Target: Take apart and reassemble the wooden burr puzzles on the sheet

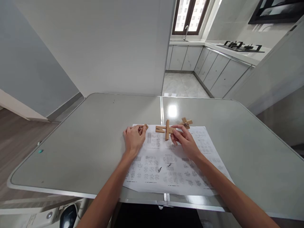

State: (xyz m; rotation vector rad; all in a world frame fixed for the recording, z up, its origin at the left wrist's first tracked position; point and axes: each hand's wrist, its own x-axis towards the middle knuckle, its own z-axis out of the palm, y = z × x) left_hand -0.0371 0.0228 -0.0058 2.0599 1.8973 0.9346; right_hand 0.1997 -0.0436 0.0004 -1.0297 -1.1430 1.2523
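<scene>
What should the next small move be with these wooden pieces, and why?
I'd probably bring the wooden piece in the left hand toward the crossed pieces: the right hand grips these by one end, leaving the opposite end free, and a gap separates them from the left hand's piece. How they would fit cannot be seen.

You're in a home, by the look of it: kitchen [182, 83] at your 1 o'clock w/ tap [186, 30] by a window [191, 15], bldg [182, 14] outside, pale cabs [215, 69], & a hob [242, 47] at 2 o'clock. Wood-look flr [15, 136] at 10 o'clock, past the table [99, 126].
</scene>
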